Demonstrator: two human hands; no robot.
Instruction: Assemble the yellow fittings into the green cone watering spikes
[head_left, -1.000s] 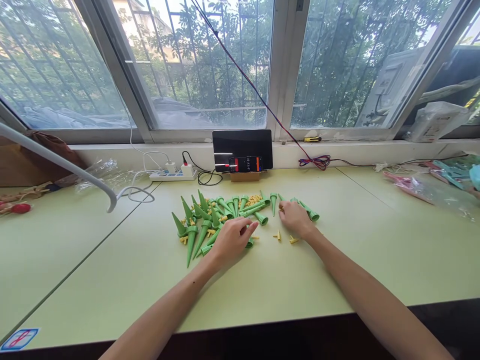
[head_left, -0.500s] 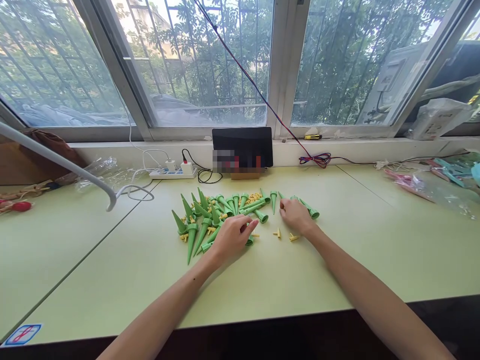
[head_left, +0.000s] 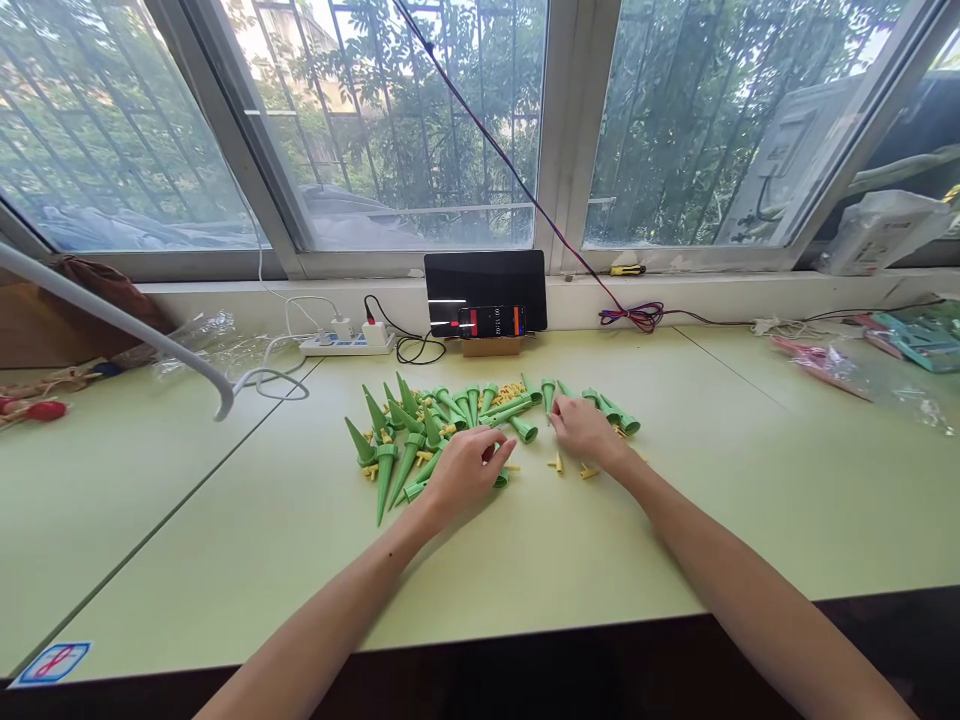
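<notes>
My left hand (head_left: 471, 465) is closed low over the right part of a pile of green plastic watering spikes (head_left: 406, 465). A green rim (head_left: 501, 481) and a yellow tip (head_left: 513, 467) show beside its fingers; what they grip is hidden. My right hand (head_left: 583, 428) has its fingers drawn together at a green spike (head_left: 548, 392), fingertips against its side. Just below that hand lie a yellow T-shaped valve (head_left: 559, 464) and another yellow valve (head_left: 589, 473). More green spikes (head_left: 624, 419) lie beyond its knuckles, partly covered.
A heap of small yellow valves (head_left: 511, 394) lies behind the spikes. Farther back are a dark screen (head_left: 486, 275) with a phone (head_left: 491, 321) before it, a power strip (head_left: 346, 345) and a bundled cable (head_left: 631, 317). A white curved arm (head_left: 150, 325) reaches in from the left.
My right hand has moved slightly left, its fingertips now at the standing green spike. More spikes and yellow bits show behind it. My left hand has hardly moved.
</notes>
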